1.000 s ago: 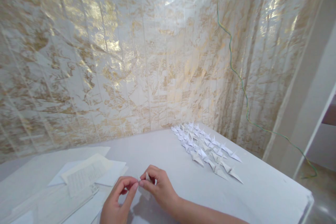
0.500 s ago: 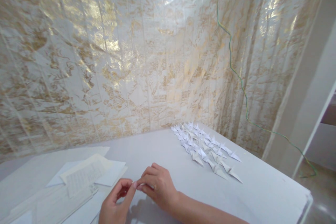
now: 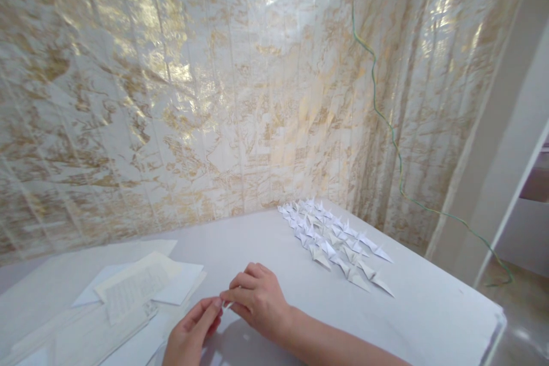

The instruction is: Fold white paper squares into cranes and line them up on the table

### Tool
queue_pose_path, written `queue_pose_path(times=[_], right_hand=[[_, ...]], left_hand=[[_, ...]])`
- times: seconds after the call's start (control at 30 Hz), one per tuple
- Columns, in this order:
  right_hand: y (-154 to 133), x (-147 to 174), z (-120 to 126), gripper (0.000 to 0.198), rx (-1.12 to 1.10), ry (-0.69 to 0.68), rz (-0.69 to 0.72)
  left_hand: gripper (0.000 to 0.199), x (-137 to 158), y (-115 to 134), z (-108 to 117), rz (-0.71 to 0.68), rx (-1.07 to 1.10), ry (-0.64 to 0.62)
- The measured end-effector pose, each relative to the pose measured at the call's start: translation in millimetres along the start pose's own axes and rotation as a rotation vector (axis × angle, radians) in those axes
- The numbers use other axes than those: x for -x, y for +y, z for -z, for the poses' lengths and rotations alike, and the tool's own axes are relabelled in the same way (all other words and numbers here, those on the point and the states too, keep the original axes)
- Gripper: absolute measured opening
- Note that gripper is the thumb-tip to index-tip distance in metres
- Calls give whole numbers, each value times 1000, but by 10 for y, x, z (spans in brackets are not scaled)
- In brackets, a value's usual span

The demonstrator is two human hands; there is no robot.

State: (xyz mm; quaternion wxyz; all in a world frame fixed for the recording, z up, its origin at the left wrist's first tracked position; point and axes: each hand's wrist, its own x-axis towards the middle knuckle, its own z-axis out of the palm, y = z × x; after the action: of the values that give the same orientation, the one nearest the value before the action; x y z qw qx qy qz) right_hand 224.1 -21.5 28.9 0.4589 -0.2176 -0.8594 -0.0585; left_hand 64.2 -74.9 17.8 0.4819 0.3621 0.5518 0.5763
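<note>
Between my fingertips, low in the middle of the view, is a small folded piece of white paper (image 3: 227,305), mostly covered by the fingers. My left hand (image 3: 195,326) pinches it from the left with thumb and forefinger. From the right, my right hand (image 3: 259,300) grips it too, its fingers bent over the top. Both hands are just above the white table (image 3: 257,234). Beyond them to the right, several folded paper cranes (image 3: 330,249) stand in slanting rows.
Loose paper sheets and a printed page (image 3: 139,286) lie in a pile at the left. A gold-patterned curtain (image 3: 214,97) hangs behind the table. A green wire (image 3: 398,154) runs down it toward the right, past the table's right edge.
The left fingers have closed in more tightly, and a sliver of white paper now shows between the hands. The view has shifted slightly; the cranes and sheets have stayed put.
</note>
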Motion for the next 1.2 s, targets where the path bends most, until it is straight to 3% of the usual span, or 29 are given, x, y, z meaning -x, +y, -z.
queue_pose_path(times=[0.23, 0.63, 0.77, 0.97, 1.2], right_hand=[[-22, -35, 29, 22, -182, 107, -65], [-74, -57, 70, 29, -407, 111, -117], [-77, -70, 99, 35, -465, 93, -163], [-103, -84, 87, 34, -564, 112, -314], [-150, -31, 14, 20, -690, 87, -640]], left_hand=[[51, -4, 39, 6, 87, 152, -88], [45, 40, 75, -31, 118, 211, -188], [43, 40, 86, -36, 4, 126, -234], [52, -82, 103, 51, -217, -168, -233], [28, 138, 179, -41, -488, -389, -40]])
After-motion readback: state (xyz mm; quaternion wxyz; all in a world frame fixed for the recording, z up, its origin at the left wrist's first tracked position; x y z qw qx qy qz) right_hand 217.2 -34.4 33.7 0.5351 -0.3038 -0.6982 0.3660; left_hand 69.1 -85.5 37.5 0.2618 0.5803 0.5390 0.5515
